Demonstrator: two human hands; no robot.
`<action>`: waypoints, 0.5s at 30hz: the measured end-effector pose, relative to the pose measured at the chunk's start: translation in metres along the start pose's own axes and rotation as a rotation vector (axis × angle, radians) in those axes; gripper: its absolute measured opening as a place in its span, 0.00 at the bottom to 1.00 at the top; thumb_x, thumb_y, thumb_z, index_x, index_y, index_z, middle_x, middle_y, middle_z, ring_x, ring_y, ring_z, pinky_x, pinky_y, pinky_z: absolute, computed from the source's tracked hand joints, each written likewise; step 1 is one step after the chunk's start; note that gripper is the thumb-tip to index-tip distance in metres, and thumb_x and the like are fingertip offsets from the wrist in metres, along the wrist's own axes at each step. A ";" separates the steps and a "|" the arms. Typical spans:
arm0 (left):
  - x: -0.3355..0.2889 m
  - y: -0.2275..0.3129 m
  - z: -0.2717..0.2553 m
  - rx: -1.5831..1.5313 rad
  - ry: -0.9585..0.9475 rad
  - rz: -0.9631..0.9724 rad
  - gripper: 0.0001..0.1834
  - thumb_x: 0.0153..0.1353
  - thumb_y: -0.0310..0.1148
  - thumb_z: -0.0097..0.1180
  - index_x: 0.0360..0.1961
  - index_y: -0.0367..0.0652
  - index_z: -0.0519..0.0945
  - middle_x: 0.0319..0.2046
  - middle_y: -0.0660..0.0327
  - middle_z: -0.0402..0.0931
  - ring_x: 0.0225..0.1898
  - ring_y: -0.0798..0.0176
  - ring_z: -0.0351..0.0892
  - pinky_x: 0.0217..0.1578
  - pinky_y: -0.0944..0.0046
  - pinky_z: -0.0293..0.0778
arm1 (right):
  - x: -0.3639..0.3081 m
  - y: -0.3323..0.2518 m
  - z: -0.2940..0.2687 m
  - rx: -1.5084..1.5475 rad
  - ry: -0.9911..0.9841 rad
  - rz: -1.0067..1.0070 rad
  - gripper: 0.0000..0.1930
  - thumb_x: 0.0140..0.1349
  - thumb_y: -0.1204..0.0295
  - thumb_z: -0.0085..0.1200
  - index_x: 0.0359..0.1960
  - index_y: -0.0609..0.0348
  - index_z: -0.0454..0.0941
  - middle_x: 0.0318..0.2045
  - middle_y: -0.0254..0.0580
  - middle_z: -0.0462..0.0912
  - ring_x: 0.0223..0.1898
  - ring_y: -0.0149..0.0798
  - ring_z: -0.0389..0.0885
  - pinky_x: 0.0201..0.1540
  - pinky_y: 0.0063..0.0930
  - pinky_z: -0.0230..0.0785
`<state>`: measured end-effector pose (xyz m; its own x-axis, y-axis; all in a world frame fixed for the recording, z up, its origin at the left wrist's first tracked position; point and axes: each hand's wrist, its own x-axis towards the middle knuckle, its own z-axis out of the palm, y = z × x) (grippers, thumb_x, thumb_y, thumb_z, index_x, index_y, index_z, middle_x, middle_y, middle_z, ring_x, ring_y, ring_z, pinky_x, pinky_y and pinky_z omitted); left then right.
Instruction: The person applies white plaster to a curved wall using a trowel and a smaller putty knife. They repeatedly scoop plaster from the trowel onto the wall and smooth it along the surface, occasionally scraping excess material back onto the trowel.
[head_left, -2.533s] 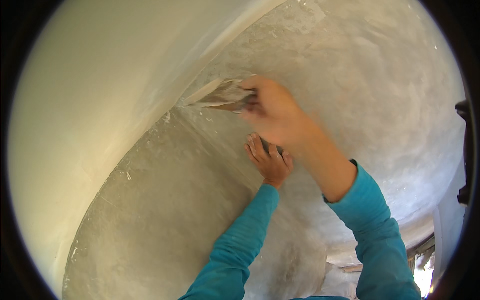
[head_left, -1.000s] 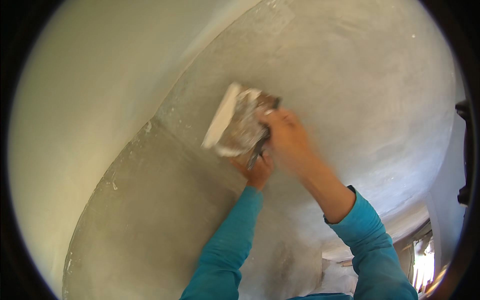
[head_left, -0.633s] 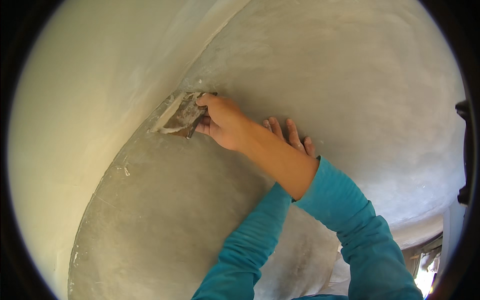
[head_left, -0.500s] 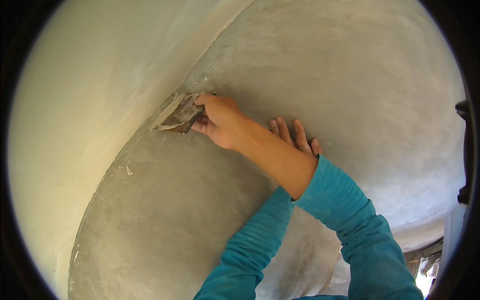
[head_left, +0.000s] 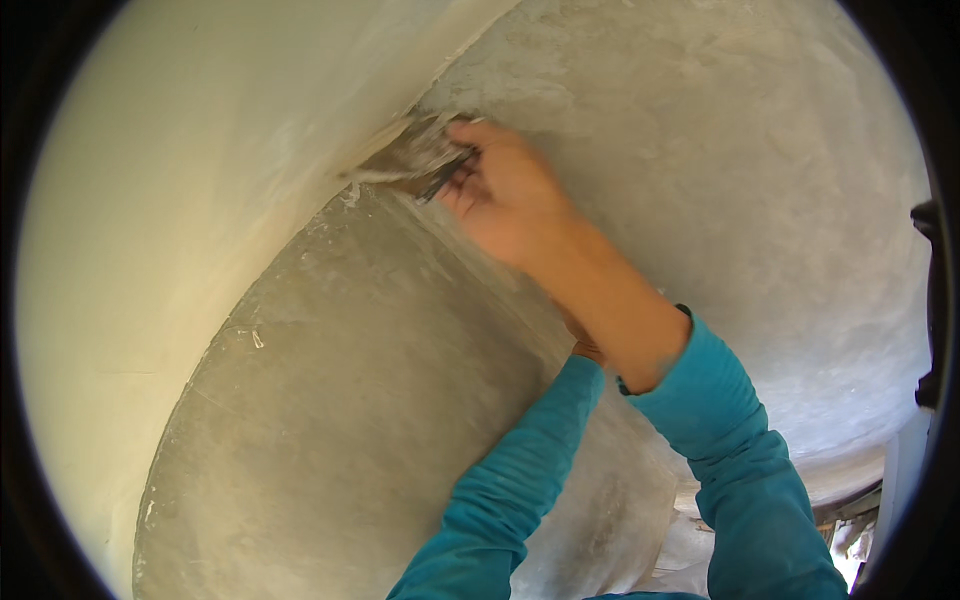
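Note:
My right hand (head_left: 510, 200) is closed around a wide putty knife (head_left: 408, 152), its flat blade smeared with pale plaster and edged with a dark back. The blade lies against the grey plastered wall (head_left: 370, 370), right at the seam with the cream surface (head_left: 190, 190). Some blur covers the fingers and the tool. My left hand (head_left: 586, 342) is mostly hidden behind my right forearm; only a bit near the wrist shows, close to the grey wall. The forearms, in teal sleeves, cross.
A curved seam runs from the top down to the lower left, between the cream and grey surfaces. A small pale chip (head_left: 258, 340) clings near it. At the lower right are a white edge and some cluttered items in bright light. A dark object (head_left: 928, 300) shows at the right rim.
My right hand and the putty knife have moved up and to the right along the seam. The left hand's spread fingers, visible on the wall before, are now hidden behind the right forearm.

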<state>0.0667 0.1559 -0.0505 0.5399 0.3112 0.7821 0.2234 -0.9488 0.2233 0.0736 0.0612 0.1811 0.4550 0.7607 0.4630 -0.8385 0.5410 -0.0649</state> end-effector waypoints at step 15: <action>0.015 0.039 -0.045 0.501 0.328 0.455 0.31 0.70 0.43 0.48 0.69 0.37 0.65 0.68 0.30 0.57 0.69 0.26 0.58 0.66 0.29 0.58 | 0.025 0.066 -0.009 -0.138 -0.073 0.190 0.10 0.72 0.73 0.46 0.51 0.61 0.71 0.47 0.41 0.77 0.46 0.36 0.77 0.51 0.37 0.75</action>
<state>0.0471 0.1211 -0.0037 0.4152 -0.2124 0.8846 0.4208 -0.8172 -0.3938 0.0320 0.1194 0.1802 0.2656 0.8283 0.4933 -0.8560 0.4380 -0.2745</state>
